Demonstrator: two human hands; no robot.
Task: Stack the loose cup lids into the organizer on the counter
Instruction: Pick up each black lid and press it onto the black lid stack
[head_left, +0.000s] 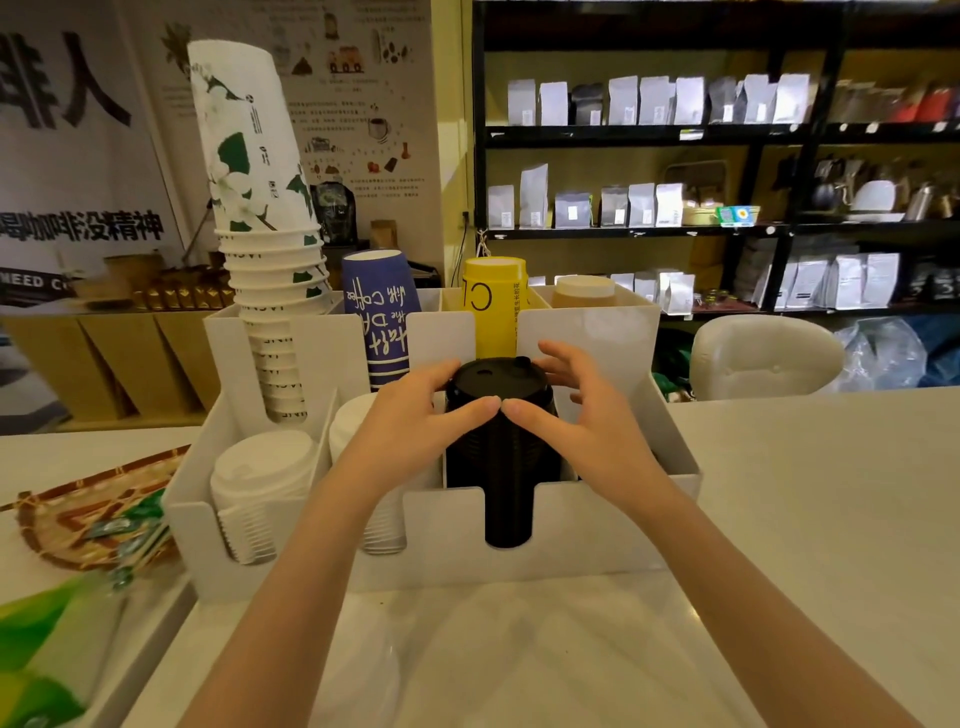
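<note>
A white organizer (597, 530) stands on the counter in front of me. A tall stack of black cup lids (501, 457) fills its front right slot and rises above the wall. My left hand (415, 421) and my right hand (576, 415) wrap the top of that black stack from either side, thumbs touching at its front. White lids (260, 483) fill the front left slot. A second white lid stack (353, 421) sits in the middle slot, partly hidden by my left wrist.
Rear slots hold a tall stack of white-green paper cups (260, 218), blue cups (382, 312), yellow cups (493, 306) and a tan stack (583, 292). A woven tray with green packets (88, 514) lies left. A chair back (763, 353) stands right.
</note>
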